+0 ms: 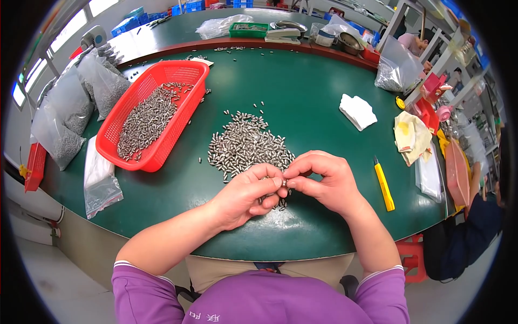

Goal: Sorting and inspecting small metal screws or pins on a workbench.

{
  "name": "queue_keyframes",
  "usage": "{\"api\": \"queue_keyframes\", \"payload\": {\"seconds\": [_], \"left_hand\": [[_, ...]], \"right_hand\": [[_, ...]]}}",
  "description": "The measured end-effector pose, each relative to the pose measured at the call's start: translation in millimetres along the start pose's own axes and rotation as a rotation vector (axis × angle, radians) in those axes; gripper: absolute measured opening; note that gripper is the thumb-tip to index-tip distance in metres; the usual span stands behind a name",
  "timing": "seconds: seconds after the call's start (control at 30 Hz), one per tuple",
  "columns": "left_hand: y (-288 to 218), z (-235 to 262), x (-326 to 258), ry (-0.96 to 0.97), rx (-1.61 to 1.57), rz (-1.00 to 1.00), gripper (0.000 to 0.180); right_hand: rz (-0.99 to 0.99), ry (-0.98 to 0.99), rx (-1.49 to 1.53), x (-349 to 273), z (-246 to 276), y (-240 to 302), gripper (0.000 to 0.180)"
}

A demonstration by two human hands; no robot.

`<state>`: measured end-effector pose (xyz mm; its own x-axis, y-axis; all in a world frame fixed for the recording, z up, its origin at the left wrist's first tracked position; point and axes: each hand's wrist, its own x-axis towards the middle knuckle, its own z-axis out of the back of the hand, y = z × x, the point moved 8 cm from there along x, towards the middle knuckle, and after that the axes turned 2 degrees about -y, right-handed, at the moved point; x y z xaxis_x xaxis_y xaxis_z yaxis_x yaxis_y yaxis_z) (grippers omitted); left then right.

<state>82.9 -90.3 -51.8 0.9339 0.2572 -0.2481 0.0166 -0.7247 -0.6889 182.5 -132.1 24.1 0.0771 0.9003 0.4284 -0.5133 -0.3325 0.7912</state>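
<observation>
Left hand (243, 195), right hand (330, 181): grip pinched nearly closed on small metal piece (285, 183). Shallow hold could slip, losing piece among lookalike pile (245, 144) on far side.

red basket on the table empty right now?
No, a heap of small metal parts lies inside the red perforated basket.
</observation>
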Motion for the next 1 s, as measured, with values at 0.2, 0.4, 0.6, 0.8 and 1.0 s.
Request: {"api": "queue_keyframes", "payload": {"seconds": [0.2, 0.4, 0.6, 0.8, 1.0], "left_hand": [[-0.7, 2.7, 1.9, 0.002, -0.033, -0.002, 0.01], [0.2, 7.4, 2.7, -0.051, -0.059, -0.014, 0.011], [-0.7, 10.3, 3.7, -0.084, -0.045, -0.053, 0.013], [-3.0, 13.3, 3.0, -0.123, 0.008, -0.093, 0.014], [-9.0, 11.5, 3.0, -0.127, -0.035, -0.124, 0.012]], "right_hand": [[0.004, 0.031, -0.051, -0.1, -5.1, -1.7, 0.012], [-0.126, 0.016, -0.011, -1.9, -6.9, -6.8, 0.012], [-0.175, 0.021, 0.033, -4.0, -10.3, -9.3, 0.014], [-0.145, 0.004, -0.004, -3.8, -9.0, -8.3, 0.013], [-0.135, -0.013, -0.079, -2.1, -4.6, -6.9, 0.01]]}}
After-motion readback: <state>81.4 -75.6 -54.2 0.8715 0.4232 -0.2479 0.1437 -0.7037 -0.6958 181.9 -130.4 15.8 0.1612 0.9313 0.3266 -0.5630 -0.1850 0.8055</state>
